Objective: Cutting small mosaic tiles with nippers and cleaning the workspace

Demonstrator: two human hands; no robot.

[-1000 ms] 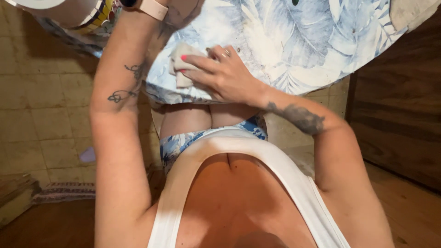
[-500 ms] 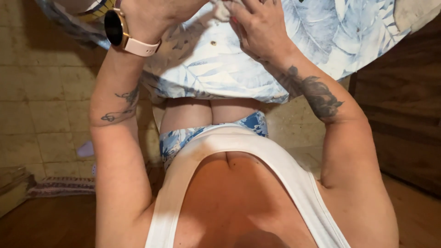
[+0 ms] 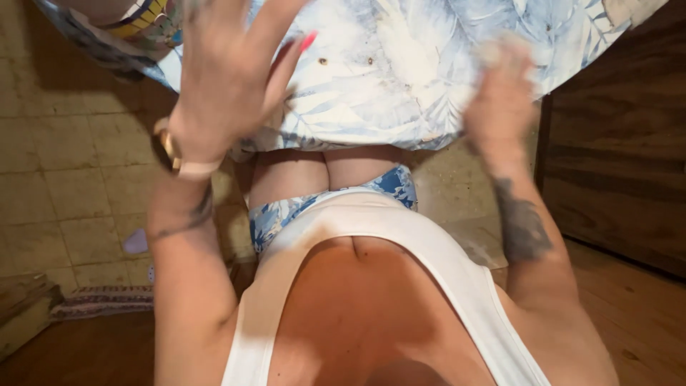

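Note:
My left hand [image 3: 229, 78] is lifted over the near edge of a table covered in a blue-and-white leaf-print cloth [image 3: 400, 86]. Its fingers are spread and it holds nothing. A gold watch on a pale strap [image 3: 179, 157] sits on that wrist. My right hand [image 3: 500, 107] is raised over the cloth's right side and is blurred by motion. A pale smear shows at its fingertips, and I cannot tell whether it grips anything. A few small brown specks [image 3: 323, 61] lie on the cloth between my hands.
A dish with a colourful rim [image 3: 143, 18] stands at the table's left corner. A dark wooden cabinet [image 3: 614, 157] is close on the right. Tiled floor lies to the left, with a small pale object [image 3: 136, 241] and a patterned rug edge [image 3: 100, 300].
Both hands have lifted off the cloth and moved apart. One second ago the right hand pressed a pale pad on the cloth. The left hand now shows open, spread fingers.

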